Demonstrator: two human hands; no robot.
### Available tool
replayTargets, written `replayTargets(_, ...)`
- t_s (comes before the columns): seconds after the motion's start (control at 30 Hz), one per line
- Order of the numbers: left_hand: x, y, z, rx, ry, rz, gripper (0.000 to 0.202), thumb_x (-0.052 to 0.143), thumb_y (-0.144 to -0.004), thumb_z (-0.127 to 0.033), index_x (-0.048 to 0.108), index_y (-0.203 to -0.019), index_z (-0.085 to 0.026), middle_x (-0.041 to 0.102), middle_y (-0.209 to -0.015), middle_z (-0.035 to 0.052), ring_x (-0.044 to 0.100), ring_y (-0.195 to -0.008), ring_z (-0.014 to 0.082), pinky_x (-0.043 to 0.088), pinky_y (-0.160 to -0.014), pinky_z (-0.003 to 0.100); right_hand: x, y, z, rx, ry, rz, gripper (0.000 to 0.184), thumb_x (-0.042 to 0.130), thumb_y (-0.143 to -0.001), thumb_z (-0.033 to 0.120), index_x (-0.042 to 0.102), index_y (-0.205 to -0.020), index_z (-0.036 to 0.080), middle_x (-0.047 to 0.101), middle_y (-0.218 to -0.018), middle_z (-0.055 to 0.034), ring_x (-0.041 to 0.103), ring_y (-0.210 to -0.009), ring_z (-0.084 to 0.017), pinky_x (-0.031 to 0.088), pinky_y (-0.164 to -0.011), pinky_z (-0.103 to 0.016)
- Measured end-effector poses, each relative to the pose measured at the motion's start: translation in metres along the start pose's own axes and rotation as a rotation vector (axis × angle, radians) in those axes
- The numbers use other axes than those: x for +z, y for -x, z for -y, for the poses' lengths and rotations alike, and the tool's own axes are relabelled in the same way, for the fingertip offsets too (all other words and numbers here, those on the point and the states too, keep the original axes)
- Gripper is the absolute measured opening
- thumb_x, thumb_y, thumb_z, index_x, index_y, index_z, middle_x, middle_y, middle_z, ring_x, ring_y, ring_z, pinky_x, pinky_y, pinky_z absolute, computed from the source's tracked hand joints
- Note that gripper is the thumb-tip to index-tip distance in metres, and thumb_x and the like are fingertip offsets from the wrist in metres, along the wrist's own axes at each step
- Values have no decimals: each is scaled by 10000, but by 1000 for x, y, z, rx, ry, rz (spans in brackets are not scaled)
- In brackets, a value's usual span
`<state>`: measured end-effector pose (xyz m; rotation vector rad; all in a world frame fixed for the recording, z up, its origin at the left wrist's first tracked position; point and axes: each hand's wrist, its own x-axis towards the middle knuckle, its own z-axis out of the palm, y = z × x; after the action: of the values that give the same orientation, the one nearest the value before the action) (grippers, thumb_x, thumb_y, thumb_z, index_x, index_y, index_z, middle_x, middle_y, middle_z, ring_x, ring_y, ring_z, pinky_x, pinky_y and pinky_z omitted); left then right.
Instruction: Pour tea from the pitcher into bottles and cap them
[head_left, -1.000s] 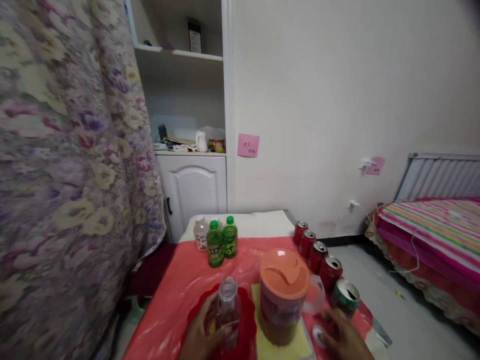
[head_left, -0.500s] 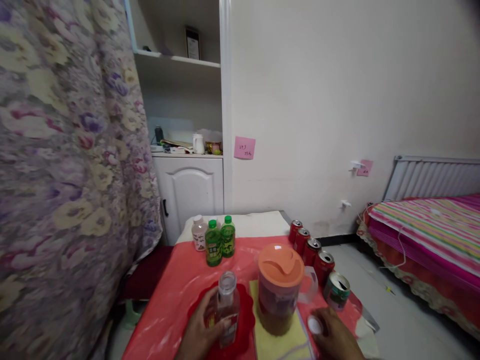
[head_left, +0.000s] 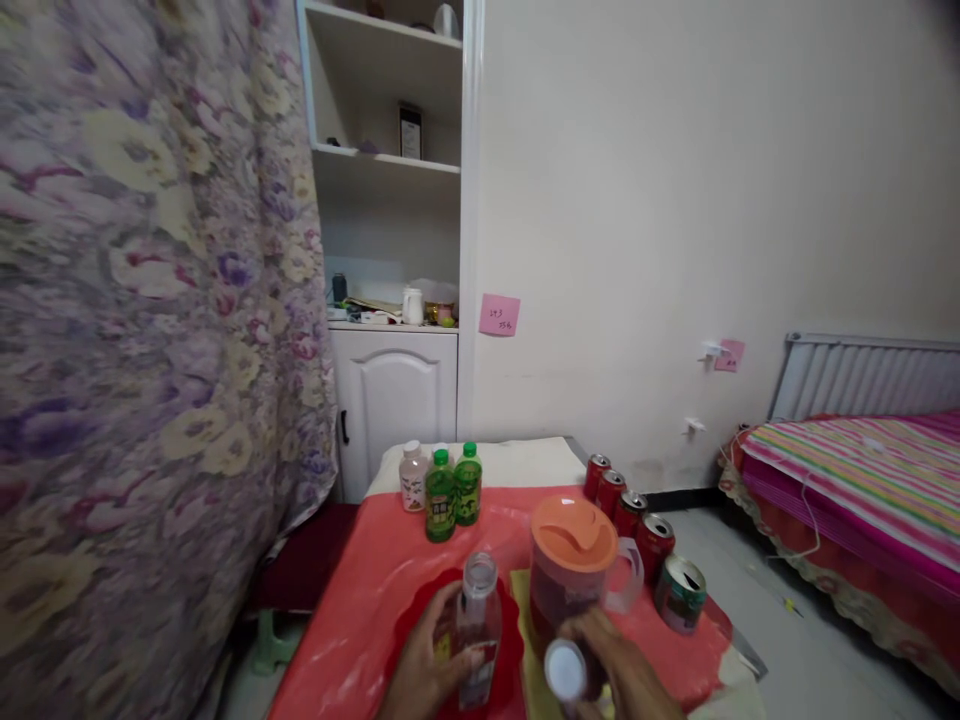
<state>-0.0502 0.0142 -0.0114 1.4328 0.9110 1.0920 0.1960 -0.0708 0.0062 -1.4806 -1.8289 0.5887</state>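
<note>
My left hand [head_left: 426, 672] grips a clear open plastic bottle [head_left: 478, 625] standing on a red plate [head_left: 504, 660] at the table's near edge. My right hand [head_left: 619, 678] holds the bottle's white cap [head_left: 564, 671] low in front of a clear pitcher with an orange lid [head_left: 574, 570], just right of the bottle. The pitcher holds brown liquid and stands on a yellow cloth [head_left: 529, 625].
Two green-capped bottles [head_left: 452, 492] and a white-capped bottle [head_left: 412, 477] stand at the far side of the red tablecloth [head_left: 360, 620]. A row of opened red cans [head_left: 632, 513] and a green can [head_left: 680, 594] line the right edge. A flowered curtain [head_left: 150, 360] hangs left; a bed [head_left: 862, 470] is right.
My right hand lifted the white cap from the table at the right and brought it left, in front of the pitcher near the bottle. The view tilted up slightly.
</note>
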Motion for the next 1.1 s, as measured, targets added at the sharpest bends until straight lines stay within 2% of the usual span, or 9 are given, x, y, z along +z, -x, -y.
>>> replayTargets(0.07, -2, 1, 3, 2, 11, 37, 927, 807, -547, -618, 455, -1267, -153, 644, -1310, 228, 618, -1204, 385, 463, -1047, 498, 0, -14, 27, -62, 86, -13, 429, 582, -645, 105, 605, -1066, 187, 644, -1114, -125, 628, -1001, -254, 517, -864, -340)
replayTargets(0.13, -5, 3, 7, 11, 15, 48, 941, 798, -563, -619, 428, -1287, -146, 606, -1355, 243, 585, -1247, 391, 435, -1076, 507, 0, -26, 49, -82, 139, -35, 466, 533, -722, 78, 554, -1179, 163, 580, -1274, -186, 580, -1180, -292, 480, -1001, -418)
replayTargets(0.23, -9, 6, 12, 29, 0, 43, 954, 798, -563, -622, 433, -1298, -135, 546, -1423, 255, 528, -1311, 397, 399, -1114, 499, 1, -40, 74, -75, 187, 9, 457, 486, -755, 33, 541, -1196, 138, 522, -1336, -222, 602, -1163, -296, 483, -1005, -444)
replayTargets(0.33, -12, 9, 13, 30, -4, 55, 922, 802, -585, -598, 453, -1308, -145, 548, -1428, 235, 530, -1313, 385, 414, -1106, 472, 0, -50, 91, -83, 253, 20, 457, 471, -751, 11, 551, -1185, 129, 539, -1289, -211, 612, -1118, -296, 490, -975, -447)
replayTargets(0.5, -12, 14, 6, 41, 31, 83, 898, 803, -587, -605, 477, -1294, -159, 587, -1394, 216, 553, -1287, 379, 442, -1078, 457, -2, -61, 95, -129, 89, -15, 414, 544, -748, 65, 577, -1152, 152, 634, -1131, -132, 615, -1064, -263, 484, -952, -410)
replayTargets(0.67, -12, 16, 3, 50, 28, 86, 855, 806, -594, -588, 511, -1288, -185, 621, -1362, 180, 574, -1268, 366, 451, -1071, 441, -1, -70, 87, -163, -55, 43, 500, 625, -735, 134, 584, -1229, 194, 637, -1206, -104, 600, -1102, -242, 463, -983, -383)
replayTargets(0.83, -14, 13, 11, 36, 7, 82, 923, 801, -576, -607, 475, -1323, -174, 564, -1431, 212, 522, -1325, 377, 398, -1121, 467, -14, -79, 101, -296, 62, 133, 456, 601, -734, 104, 627, -1171, 229, 664, -1127, -70, 616, -1015, -222, 479, -912, -343)
replayTargets(1.0, -13, 12, 9, 47, 31, 100, 851, 810, -595, -574, 514, -1301, -204, 619, -1377, 176, 573, -1268, 370, 431, -1086, 467, -33, -89, 123, -351, 232, 232, 353, 570, -772, 118, 653, -1097, 230, 700, -1052, -52, 644, -918, -203, 498, -825, -307)
replayTargets(1.1, -11, 13, 5, 48, 56, 85, 874, 827, -559, -591, 539, -1287, -202, 628, -1369, 171, 564, -1278, 371, 415, -1103, 468, -39, -96, 130, -422, 253, 317, 365, 549, -784, 90, 665, -1092, 248, 713, -1091, -35, 652, -927, -183, 504, -834, -285)
